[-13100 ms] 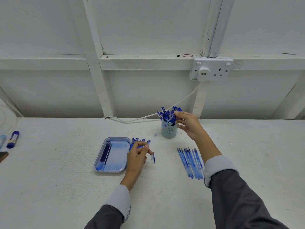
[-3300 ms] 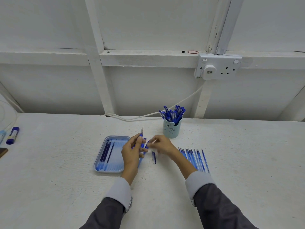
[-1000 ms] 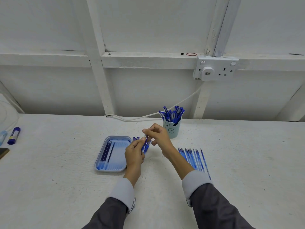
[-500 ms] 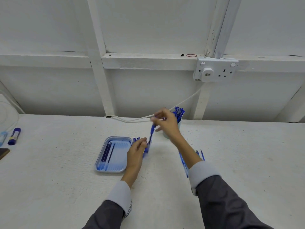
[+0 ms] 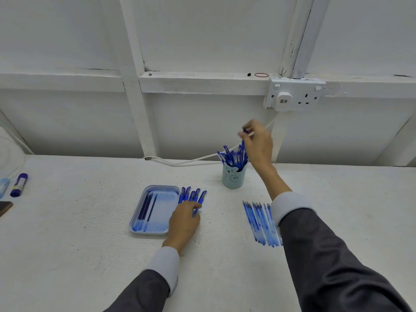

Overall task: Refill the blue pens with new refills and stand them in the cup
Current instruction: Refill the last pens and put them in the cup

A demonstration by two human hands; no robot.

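Observation:
A pale blue cup (image 5: pixel 234 179) with a bear face stands near the wall, packed with several blue pens (image 5: pixel 231 156). Above it my right hand (image 5: pixel 257 140) pinches the top of a blue pen (image 5: pixel 243 143) whose lower end is down among the pens in the cup. Several blue pens (image 5: pixel 192 194) lie in a row beside a light blue tray (image 5: pixel 155 230). My left hand (image 5: pixel 184 218) rests on that row and its fingertips touch one pen. A fan of new refills (image 5: pixel 258 219) lies to the right, partly under my right sleeve.
Several dark refills (image 5: pixel 147 207) lie in the tray. A white cable (image 5: pixel 180 162) runs along the wall from a double socket (image 5: pixel 295 96). At the far left edge lie a glue stick (image 5: pixel 19 184) and a dark flat object (image 5: pixel 4 208).
My right hand carried the assembled pen up and right from beside my left hand to above the cup. My left hand dropped onto the row of pens by the tray.

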